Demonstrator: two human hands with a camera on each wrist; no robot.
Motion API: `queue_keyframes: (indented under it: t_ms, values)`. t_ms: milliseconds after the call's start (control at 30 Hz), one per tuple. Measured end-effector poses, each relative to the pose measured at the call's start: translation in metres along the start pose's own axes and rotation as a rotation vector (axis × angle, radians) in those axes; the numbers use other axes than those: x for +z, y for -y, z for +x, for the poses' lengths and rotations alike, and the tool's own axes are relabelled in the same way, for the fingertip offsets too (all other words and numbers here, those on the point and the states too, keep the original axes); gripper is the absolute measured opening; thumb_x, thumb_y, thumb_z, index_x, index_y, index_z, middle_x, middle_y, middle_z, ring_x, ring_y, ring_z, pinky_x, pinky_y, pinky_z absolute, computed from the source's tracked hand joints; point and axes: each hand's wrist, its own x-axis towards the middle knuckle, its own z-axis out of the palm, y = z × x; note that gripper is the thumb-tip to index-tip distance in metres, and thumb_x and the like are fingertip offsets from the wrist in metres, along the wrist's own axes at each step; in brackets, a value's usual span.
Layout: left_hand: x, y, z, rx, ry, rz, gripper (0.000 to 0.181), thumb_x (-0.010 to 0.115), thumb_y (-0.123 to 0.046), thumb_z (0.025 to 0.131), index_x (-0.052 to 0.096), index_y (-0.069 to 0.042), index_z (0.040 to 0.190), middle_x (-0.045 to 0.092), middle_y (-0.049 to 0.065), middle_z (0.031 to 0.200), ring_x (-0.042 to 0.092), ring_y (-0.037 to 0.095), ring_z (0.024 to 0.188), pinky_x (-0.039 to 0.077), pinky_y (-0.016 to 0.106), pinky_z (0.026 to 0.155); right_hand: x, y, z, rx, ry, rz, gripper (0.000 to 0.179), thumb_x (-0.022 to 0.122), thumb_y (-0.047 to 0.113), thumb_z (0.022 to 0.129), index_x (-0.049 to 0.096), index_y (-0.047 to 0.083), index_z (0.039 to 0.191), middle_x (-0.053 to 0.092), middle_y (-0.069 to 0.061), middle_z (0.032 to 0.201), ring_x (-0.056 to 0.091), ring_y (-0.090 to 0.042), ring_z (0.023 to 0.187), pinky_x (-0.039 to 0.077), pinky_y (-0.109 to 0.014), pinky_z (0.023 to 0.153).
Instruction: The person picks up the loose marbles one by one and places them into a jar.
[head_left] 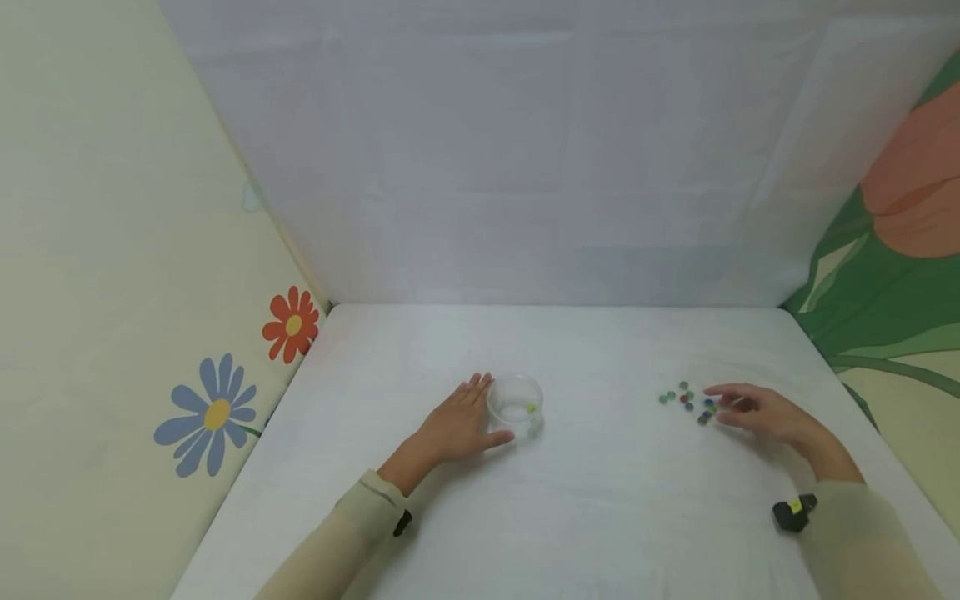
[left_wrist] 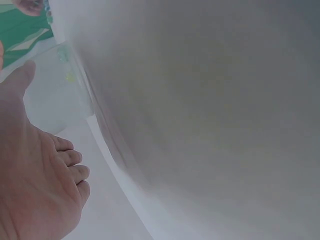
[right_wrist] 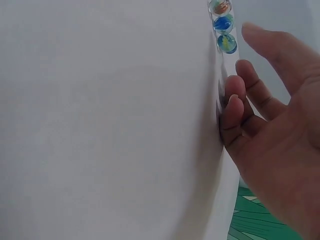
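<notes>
Head view: one clear cup [head_left: 519,423], roughly ten loose marbles [head_left: 684,398].
Right hand [head_left: 767,414], fingers parted, has them at nine o'clock; left hand [head_left: 459,423], thumb spread, has the cup at three.

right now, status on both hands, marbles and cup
Left hand open beside clear cup. Right hand by loose marbles, gripping none. Yellow marble inside cup. No obstruction seen.

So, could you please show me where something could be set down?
The table is bare between the clear cup and loose marbles, and between the sleeves. It is crowded at the marbles by the right hand and the cup by the left hand.
</notes>
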Motion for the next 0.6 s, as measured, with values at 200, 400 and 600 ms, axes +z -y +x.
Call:
queue_keyframes:
  t_ms: [200, 400, 600]
  values:
    - [-0.001, -0.002, 0.0, 0.008, -0.002, -0.002, 0.103, 0.05, -0.07, 0.095, 0.018, 0.004, 0.159, 0.016, 0.015, 0.168, 0.012, 0.028, 0.156, 0.013, 0.038, 0.128, -0.001, -0.01, 0.01, -0.011, 0.009, -0.032, 0.054, 0.073, 0.025, 0.094, 0.057, 0.002, 0.141, 0.061, -0.019, 0.122, 0.058, -0.028, 0.104, 0.051, -0.032, 0.077]
    - [0.0, -0.003, -0.001, 0.0, 0.003, 0.002, 0.104, 0.048, -0.072, 0.095, 0.018, 0.003, 0.16, 0.015, 0.014, 0.169, 0.011, 0.027, 0.157, 0.011, 0.037, 0.128, -0.001, -0.016, 0.015, -0.015, 0.018, -0.037, 0.049, 0.072, 0.021, 0.094, 0.06, 0.002, 0.138, 0.06, -0.022, 0.124, 0.057, -0.031, 0.106, 0.053, -0.033, 0.079]
    - [0.0, -0.002, 0.001, 0.001, -0.001, 0.017, 0.105, 0.046, -0.074, 0.094, 0.018, 0.003, 0.16, 0.015, 0.014, 0.169, 0.011, 0.026, 0.157, 0.011, 0.037, 0.128, -0.001, -0.013, 0.015, -0.03, 0.026, -0.052, 0.045, 0.07, 0.017, 0.095, 0.062, 0.001, 0.135, 0.054, -0.032, 0.135, 0.052, -0.049, 0.121, 0.052, -0.056, 0.094]
